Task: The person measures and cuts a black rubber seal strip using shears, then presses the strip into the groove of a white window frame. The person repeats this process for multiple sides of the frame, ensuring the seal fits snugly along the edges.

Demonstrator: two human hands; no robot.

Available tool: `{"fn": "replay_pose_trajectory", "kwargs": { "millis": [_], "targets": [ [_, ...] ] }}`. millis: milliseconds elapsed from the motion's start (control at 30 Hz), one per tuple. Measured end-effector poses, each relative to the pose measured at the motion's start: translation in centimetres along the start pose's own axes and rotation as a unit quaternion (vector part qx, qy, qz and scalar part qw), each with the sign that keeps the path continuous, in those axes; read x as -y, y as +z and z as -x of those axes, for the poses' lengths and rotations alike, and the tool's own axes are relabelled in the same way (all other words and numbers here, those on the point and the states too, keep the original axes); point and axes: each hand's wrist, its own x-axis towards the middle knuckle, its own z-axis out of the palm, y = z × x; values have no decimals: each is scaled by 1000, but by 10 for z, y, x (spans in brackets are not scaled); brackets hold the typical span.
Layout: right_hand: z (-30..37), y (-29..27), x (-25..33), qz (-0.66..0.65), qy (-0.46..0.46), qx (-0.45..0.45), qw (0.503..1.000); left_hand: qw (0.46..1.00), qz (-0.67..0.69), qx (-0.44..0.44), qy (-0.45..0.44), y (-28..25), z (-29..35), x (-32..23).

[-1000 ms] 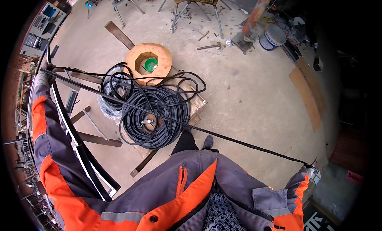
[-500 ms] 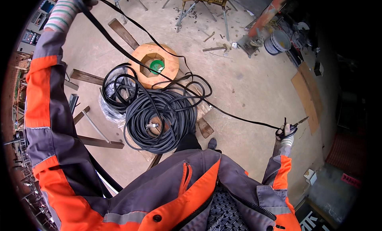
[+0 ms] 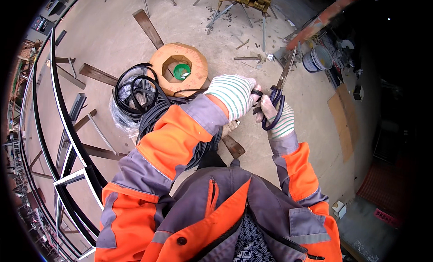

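Observation:
My left hand [image 3: 234, 94], in a white glove with green stripes, is closed on the black rubber strip [image 3: 257, 93]. Beside it, my right hand [image 3: 280, 120] grips a pair of scissors [image 3: 286, 72] with dark handles, blades pointing up and away from me. A short bit of strip shows between the two hands; whether my right fingers also pinch it is hard to make out. Beneath my left forearm lies a large coil of black rubber strip [image 3: 154, 119], partly hidden. A smaller loose coil [image 3: 118, 91] sits to its left on clear plastic.
A wooden ring [image 3: 197, 59] with a green cup [image 3: 181, 71] in its opening lies beyond the coils. Black-and-white frames [image 3: 72, 177] stand at the left. A hammer [image 3: 248, 58], a bucket [image 3: 311, 63], flat cardboard [image 3: 338, 122] and metal stands [image 3: 246, 2] are farther off.
My left hand has come down from the far upper left to beside my right hand. The right hand has moved inward and up with the scissors, which now point away from me.

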Motion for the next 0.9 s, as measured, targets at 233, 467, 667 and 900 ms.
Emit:
{"fn": "replay_pose_trajectory", "kwargs": {
  "millis": [233, 467, 667, 900],
  "targets": [
    [22, -44, 1, 132, 40, 8, 990, 997, 33, 4, -70, 12, 12, 33],
    [56, -167, 17, 239, 12, -162, 957, 959, 47, -125, -250, -56, 31, 149],
    [97, -320, 5, 321, 63, -372, 869, 890, 35, -321, -322, -142, 49, 244],
    [164, -426, 5, 376, 115, -494, 776, 845, 106, -374, -367, -223, 54, 291]
  ]
}}
